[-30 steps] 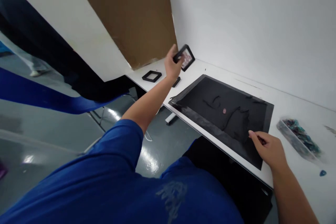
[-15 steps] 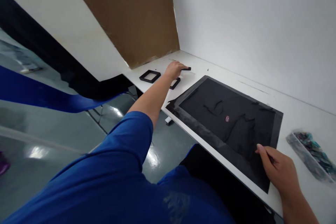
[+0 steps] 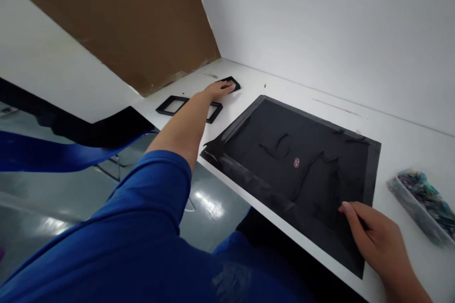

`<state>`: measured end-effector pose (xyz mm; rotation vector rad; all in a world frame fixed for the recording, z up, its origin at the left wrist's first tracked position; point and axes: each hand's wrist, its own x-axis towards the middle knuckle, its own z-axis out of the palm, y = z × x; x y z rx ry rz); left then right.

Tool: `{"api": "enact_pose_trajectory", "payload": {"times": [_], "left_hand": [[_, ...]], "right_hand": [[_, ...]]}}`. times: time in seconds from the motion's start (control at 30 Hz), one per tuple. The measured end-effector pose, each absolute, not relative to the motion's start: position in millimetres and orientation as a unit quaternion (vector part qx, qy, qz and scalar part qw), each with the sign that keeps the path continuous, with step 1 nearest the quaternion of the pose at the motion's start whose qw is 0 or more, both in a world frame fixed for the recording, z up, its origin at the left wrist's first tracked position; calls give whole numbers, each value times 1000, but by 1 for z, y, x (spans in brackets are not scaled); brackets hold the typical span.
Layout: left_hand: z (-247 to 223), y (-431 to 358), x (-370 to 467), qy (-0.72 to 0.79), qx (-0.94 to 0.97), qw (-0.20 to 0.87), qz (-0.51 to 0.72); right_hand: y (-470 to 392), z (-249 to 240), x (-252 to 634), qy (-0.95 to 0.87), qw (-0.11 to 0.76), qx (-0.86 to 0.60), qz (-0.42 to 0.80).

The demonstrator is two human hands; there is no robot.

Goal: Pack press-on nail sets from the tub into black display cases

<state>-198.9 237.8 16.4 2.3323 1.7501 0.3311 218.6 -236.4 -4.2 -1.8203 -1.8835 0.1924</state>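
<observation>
1. Counter [image 3: 234,110]: white, carries everything noted here, wall along its far edge.
2. Black mat [image 3: 284,184]: lies on the counter, creased, near-left corner ragged.
3. Clear box [image 3: 415,215]: beside the mat, right side, full of small coloured pieces.
4. Right hand [image 3: 378,234]: over the mat's near-right corner, fingers curled in, thumb against them. Cannot tell whether anything small is pinched.
5. Left hand [image 3: 218,90]: stretched out, fingers on the far frame; cannot tell whether it grips.
6. Far frame [image 3: 237,85]: black, on the counter, partly covered. Best handled by its rim, kept flat, fingertips off the window. Wrist wants clearance above the left frame [image 3: 165,112] and middle frame [image 3: 216,113].
7. Pink piece [image 3: 296,163]: alone on the mat; a steady mat should keep it put.
</observation>
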Motion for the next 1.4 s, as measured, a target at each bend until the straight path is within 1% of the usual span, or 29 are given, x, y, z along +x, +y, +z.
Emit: {"api": "enact_pose_trajectory", "payload": {"times": [0.13, 0.23, 0.33, 0.43, 0.53, 0.6, 0.73, 0.93, 1.07, 1.2, 1.27, 1.4], "left_hand": [[19, 235, -172, 570, 807, 123, 100], [36, 228, -158, 540, 829, 131, 71], [59, 212, -165, 516, 846, 123, 51], [71, 186, -191, 518, 846, 123, 7], [66, 160, -220, 554, 817, 144, -72], [56, 146, -232, 562, 806, 156, -101], [44, 126, -239, 570, 802, 145, -101], [54, 100, -244, 583, 792, 140, -118], [56, 77, -239, 579, 801, 130, -80], [65, 51, -219, 542, 830, 132, -19], [81, 38, -207, 514, 848, 128, 21], [135, 1, -176, 445, 880, 102, 132]], "right_hand": [[-235, -2, 216, -699, 260, -664, 58], [-238, -3, 217, -705, 256, -659, 62], [-242, -3, 219, -710, 287, -638, 73], [-246, 0, 219, -702, 319, -631, 83], [-247, 4, 214, -697, 325, -633, 89], [-247, 5, 212, -704, 324, -626, 86], [-246, 2, 211, -704, 322, -628, 77], [-245, 1, 212, -674, 316, -664, 71], [-240, 3, 211, -644, 332, -686, 63], [-238, 5, 211, -639, 344, -684, 66], [-239, 6, 212, -652, 347, -670, 78], [-243, 8, 214, -663, 368, -645, 92]]}}
